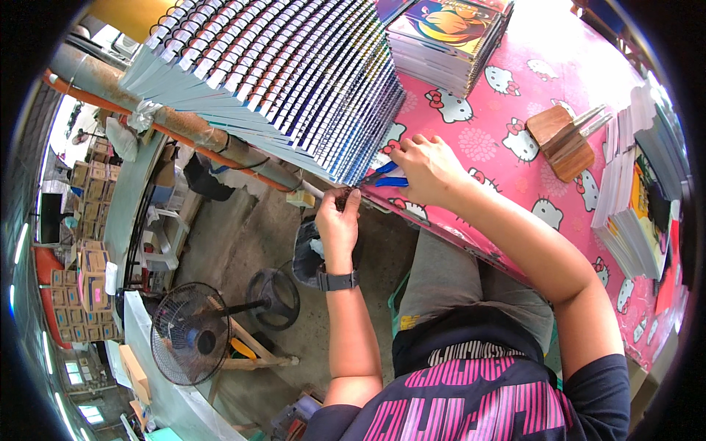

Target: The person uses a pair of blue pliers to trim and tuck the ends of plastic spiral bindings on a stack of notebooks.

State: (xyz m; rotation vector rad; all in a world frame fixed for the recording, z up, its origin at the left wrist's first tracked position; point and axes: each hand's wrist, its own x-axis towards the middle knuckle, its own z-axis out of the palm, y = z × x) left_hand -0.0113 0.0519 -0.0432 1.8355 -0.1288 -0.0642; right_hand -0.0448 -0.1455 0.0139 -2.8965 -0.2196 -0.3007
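My right hand (pixel 429 170) is closed on blue-handled pliers (pixel 393 181) at the table's edge, their jaws pointing left toward the lower corner of a tall stack of spiral-bound notebooks (pixel 294 92). Just below that corner, my left hand (pixel 338 226) has its fingers curled and its thumb up. Something small and dark shows at its fingertips, too little visible to name. The notebooks lie with their black wire coils facing up and right, and their white page edges show along the lower left side.
A pink table cover (pixel 482 110) carries another notebook stack (pixel 441 44), a wooden block (pixel 562 140) with metal pieces, and piled booklets (pixel 632 198) at right. Left of my legs stand a fan (pixel 193 334) and a dark bin (pixel 305 253). A pipe (pixel 198 128) runs beside the notebooks.
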